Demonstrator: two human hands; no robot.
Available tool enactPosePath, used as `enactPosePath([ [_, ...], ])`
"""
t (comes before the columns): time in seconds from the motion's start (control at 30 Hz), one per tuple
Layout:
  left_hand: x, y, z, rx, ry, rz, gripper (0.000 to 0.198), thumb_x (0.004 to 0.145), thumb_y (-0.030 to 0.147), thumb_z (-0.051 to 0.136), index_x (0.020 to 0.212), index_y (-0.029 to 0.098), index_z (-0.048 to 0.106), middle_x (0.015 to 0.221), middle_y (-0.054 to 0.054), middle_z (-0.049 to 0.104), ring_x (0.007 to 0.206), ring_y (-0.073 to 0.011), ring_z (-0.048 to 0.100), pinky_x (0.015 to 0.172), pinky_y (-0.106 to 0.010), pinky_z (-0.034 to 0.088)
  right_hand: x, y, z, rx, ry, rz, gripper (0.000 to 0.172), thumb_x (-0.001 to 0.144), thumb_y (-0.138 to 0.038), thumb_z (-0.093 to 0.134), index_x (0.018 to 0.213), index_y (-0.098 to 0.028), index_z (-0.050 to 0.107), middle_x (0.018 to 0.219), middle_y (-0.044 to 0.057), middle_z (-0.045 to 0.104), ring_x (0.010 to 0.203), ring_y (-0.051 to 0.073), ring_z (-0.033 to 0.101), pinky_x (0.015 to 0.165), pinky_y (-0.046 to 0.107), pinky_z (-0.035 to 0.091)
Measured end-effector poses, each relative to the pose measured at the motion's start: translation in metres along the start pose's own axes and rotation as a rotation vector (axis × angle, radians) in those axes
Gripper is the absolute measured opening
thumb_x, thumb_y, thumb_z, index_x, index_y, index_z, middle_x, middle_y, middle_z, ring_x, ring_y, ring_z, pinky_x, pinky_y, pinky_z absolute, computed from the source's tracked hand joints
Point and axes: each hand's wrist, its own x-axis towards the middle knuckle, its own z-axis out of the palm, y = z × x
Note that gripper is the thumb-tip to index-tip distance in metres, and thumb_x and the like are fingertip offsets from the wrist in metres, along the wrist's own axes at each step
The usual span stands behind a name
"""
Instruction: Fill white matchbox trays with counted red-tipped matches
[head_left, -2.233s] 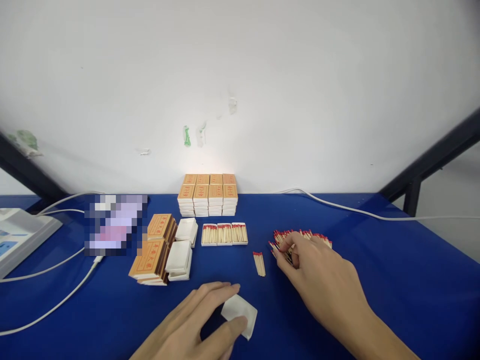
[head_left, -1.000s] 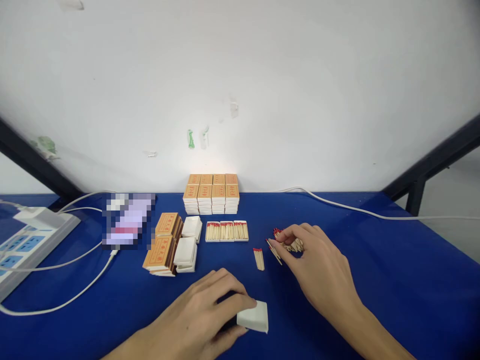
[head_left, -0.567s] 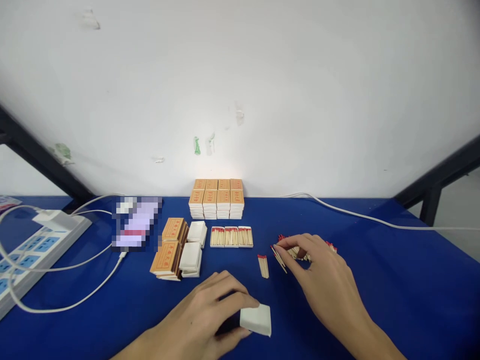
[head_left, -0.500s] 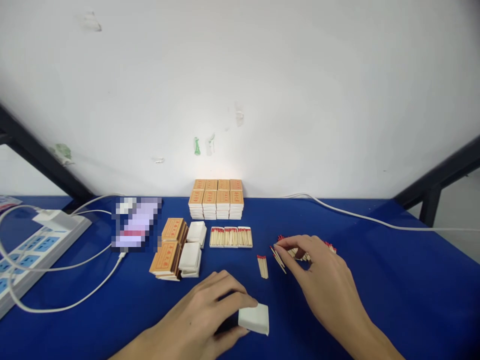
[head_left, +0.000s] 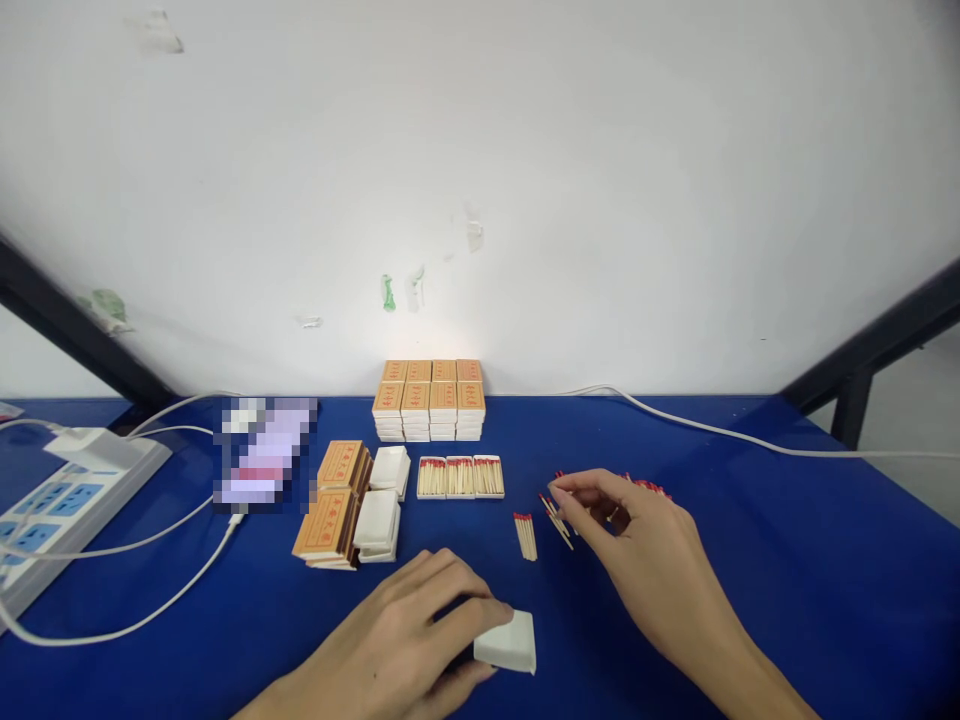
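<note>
Few red-tipped wooden matches point(head_left: 557, 518), count unclear, pinched in my right hand point(head_left: 641, 555), centre-right | left hand point(head_left: 405, 645) closed round small white card tray point(head_left: 510, 641), lower centre | matches light, probably brittle; hold mid-stick

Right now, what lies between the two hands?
In the head view, a small bundle of red-tipped wooden matches lies on the blue cloth between the left hand, gripping a white cardboard tray, and the right hand, pinching several matches.
</note>
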Motion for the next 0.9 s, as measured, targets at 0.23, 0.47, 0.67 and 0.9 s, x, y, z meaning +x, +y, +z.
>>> enactPosePath([
  [0.23, 0.005, 0.008, -0.011, 0.032, -0.059, -0.025, 0.044, 0.109, 0.010, 0.072, 0.148, 0.024, 0.058, 0.133, -0.007, 0.073, 0.117, -0.0260, 0.068, 0.104, -0.043, 0.059, -0.004, 0.002, 0.006, 0.019, -0.054, 0.007, 0.031, 0.094, -0.055, 0.070, 0.091, -0.029, 0.087, 0.083, 0.004, 0.085, 0.071, 0.027, 0.078, 0.067, 0.039, 0.060],
  [0.47, 0.005, 0.011, -0.014, 0.045, -0.071, -0.008, 0.041, 0.111, 0.009, 0.069, 0.148, 0.023, 0.058, 0.133, -0.007, 0.073, 0.117, -0.0252, 0.067, 0.102, -0.040, 0.059, -0.008, 0.003, 0.014, 0.013, -0.078, -0.042, 0.025, 0.094, -0.046, 0.066, 0.090, -0.029, 0.084, 0.080, 0.003, 0.084, 0.069, 0.025, 0.079, 0.067, 0.037, 0.062],
  [0.67, 0.006, 0.013, -0.014, 0.061, -0.093, 0.000, 0.038, 0.113, 0.012, 0.066, 0.148, 0.023, 0.057, 0.131, -0.007, 0.072, 0.114, -0.0259, 0.067, 0.100, -0.042, 0.057, -0.009, 0.005, 0.020, -0.047, -0.055, -0.101, 0.023, 0.099, -0.042, 0.063, 0.094, -0.028, 0.081, 0.084, 0.004, 0.084, 0.072, 0.026, 0.078, 0.071, 0.040, 0.060],
  [0.9, 0.005, 0.017, -0.016, 0.102, -0.089, 0.019, 0.037, 0.112, 0.013, 0.069, 0.147, 0.023, 0.060, 0.128, -0.006, 0.073, 0.112, -0.0249, 0.069, 0.097, -0.039, 0.059, -0.009, 0.011, 0.020, -0.088, -0.056, -0.133, 0.022, 0.100, -0.041, 0.064, 0.098, -0.028, 0.082, 0.089, 0.006, 0.085, 0.077, 0.027, 0.078, 0.073, 0.041, 0.059],
])
